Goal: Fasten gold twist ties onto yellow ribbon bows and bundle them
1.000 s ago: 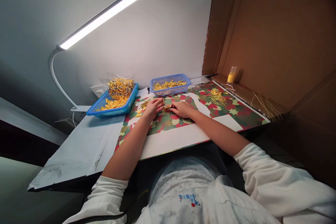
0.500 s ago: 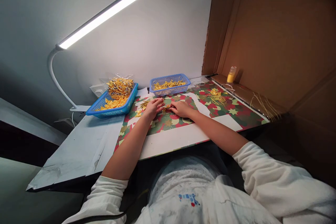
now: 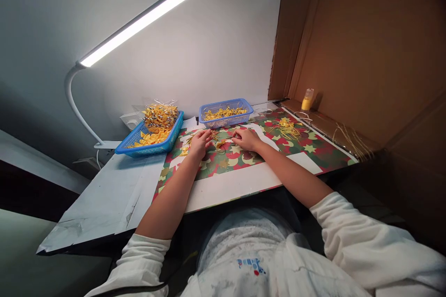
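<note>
My left hand [image 3: 200, 144] is over the patterned mat [image 3: 240, 161] with its fingers drawn together. Anything inside its grip is too small to make out. Thin gold cords and a yellow piece [image 3: 184, 151] lie beside that hand. To the right, my right hand [image 3: 246, 139] has its thumb and fingers pinched, and a thin dark sliver sticks out leftward from them; its kind is unclear. Between the hands a small yellow piece with a looped gold cord [image 3: 220, 145] rests on the mat, apart from the right fingertips.
A blue basket [image 3: 139, 150] with yellow ribbon-like pieces stands at left. Behind my hands is a bluish-purple basket [image 3: 226, 124] of corded yellow pieces. A corded pile [image 3: 288, 129] and a small yellow-filled bottle [image 3: 307, 100] are at right. A lamp [image 3: 139, 23] hangs above.
My right hand has moved right, away from the looped cord, which now shows between the hands. My left hand's fingers have drawn closer together, and it has shifted slightly left.
</note>
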### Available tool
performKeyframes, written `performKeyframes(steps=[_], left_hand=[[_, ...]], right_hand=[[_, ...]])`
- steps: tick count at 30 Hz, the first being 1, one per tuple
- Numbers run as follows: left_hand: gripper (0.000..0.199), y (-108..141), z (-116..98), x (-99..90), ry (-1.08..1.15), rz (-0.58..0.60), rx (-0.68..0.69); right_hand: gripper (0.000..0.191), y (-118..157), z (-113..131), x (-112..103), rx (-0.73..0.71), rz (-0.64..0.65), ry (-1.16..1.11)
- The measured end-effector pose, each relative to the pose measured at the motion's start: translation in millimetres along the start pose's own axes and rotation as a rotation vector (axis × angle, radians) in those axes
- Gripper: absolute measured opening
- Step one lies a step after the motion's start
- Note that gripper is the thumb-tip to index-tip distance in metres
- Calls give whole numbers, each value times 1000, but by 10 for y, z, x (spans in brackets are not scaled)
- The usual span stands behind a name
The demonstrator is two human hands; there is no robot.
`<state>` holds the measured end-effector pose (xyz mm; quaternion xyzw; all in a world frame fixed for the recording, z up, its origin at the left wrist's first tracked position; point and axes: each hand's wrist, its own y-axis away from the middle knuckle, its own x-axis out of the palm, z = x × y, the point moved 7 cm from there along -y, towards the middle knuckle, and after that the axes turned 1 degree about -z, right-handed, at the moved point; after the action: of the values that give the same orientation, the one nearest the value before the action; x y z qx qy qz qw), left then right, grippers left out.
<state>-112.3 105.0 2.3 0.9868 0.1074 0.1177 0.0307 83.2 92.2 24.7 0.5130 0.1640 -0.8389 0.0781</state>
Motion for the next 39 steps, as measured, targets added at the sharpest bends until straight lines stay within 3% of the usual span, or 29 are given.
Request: performKeyframes(steps=[7,9,11,13,14,17,20,26,31,39], left_hand=[[30,-83,6,-151,-83,-97,52],[24,-65,-78,-207,-252,-177,156],[20,8,-243,-202,-487,-241,362],[17,86,-336,-92,-700,-184,508],[16,106,-325,-25,-777,-113,515],[23,125,-199,108,-885,87,405],[21,122,-140,138,-909,152,378],[16,119,-139,128,-809,173,366],[21,183,-168,176,-578,148,336],[40,252,45,374,-179,341,125]], right_hand=[[20,18,-6,82,-103,137,8],[19,27,31,105,-155,141,-16],[18,32,65,114,-204,123,-32],[17,37,92,109,-241,95,-42],[17,39,101,103,-253,79,-46],[19,43,119,84,-259,53,-37],[20,48,140,68,-272,43,5],[17,61,175,67,-329,15,42],[26,93,241,-22,-316,-137,-54],[20,167,372,-63,-258,-243,-217]])
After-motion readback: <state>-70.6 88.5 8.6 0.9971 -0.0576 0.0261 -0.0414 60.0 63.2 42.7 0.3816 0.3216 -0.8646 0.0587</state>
